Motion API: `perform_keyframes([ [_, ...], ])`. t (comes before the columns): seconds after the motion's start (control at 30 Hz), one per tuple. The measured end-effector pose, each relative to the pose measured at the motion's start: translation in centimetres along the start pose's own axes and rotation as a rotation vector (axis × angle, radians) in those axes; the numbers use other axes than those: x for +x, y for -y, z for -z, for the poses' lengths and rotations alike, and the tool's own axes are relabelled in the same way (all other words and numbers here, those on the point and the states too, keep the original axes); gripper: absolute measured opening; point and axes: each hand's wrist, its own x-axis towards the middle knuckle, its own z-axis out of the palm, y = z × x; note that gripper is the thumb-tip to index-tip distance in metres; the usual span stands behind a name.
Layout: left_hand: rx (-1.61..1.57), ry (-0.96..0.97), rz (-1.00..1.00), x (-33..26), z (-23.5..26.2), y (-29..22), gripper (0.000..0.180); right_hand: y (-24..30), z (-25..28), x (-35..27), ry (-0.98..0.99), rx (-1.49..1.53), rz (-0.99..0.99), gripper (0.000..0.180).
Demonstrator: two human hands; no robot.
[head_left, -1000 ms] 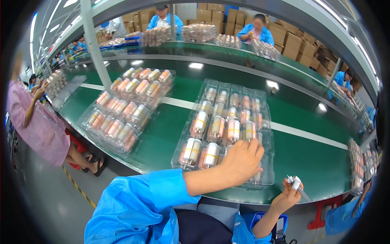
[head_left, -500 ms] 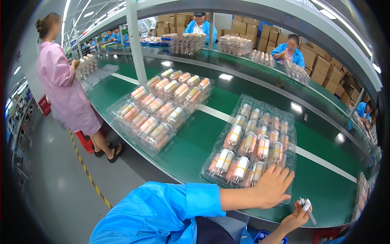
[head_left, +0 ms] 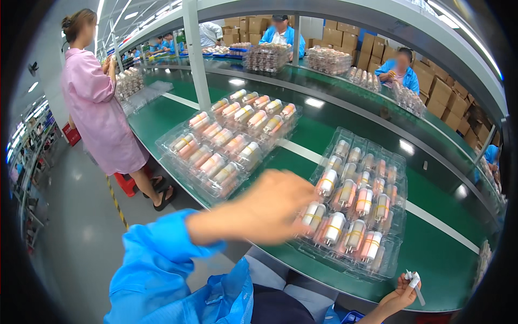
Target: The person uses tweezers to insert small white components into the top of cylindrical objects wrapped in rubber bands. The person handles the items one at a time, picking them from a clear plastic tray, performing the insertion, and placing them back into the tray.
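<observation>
My left hand (head_left: 272,208) is raised over the near left corner of a clear plastic tray (head_left: 372,272). Motion smears its fingers, so I cannot make out whether they grip anything. Small capped cylinders (head_left: 334,227), white, grey and pink with yellow bands and metal pins, lie in rows in the tray's pockets. Low at the right, my right hand (head_left: 399,296) is closed on a small white piece (head_left: 413,279) from which a thin pale strip hangs. That piece is too small for its kind to be told.
Left of that tray stand stacked clear trays (head_left: 216,186) of similar cylinders on the green conveyor table (head_left: 431,275). A white post (head_left: 197,59) rises behind them. A person in pink (head_left: 100,102) stands at the left; people in blue sit across the line (head_left: 399,73).
My left hand has lifted off the tray's near right side and swung left. My right hand still holds the white piece. The view has shifted slightly.
</observation>
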Motion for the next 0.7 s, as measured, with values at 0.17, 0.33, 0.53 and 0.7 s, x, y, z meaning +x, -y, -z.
perform_keyframes([
  [0.17, 0.348, -0.186, 0.62, -6.3, 5.7, 15.3, 0.043, -0.2, -0.2, 0.0, 0.024, 0.018, -0.013, 0.028],
  [0.33, 0.579, -0.09, 1.072, -9.2, 5.9, 24.5, 0.049, -0.5, 0.0, 0.5, 0.028, -0.006, -0.041, 0.028],
  [0.53, 0.588, -0.185, 1.061, -7.5, 4.0, 28.1, 0.035, 3.0, -2.9, -0.8, -0.038, -0.042, -0.002, 0.026],
  [0.7, 0.544, -0.197, 1.215, -8.3, 4.5, 28.5, 0.044, 2.9, -2.9, -0.8, -0.013, -0.096, -0.022, 0.028],
])
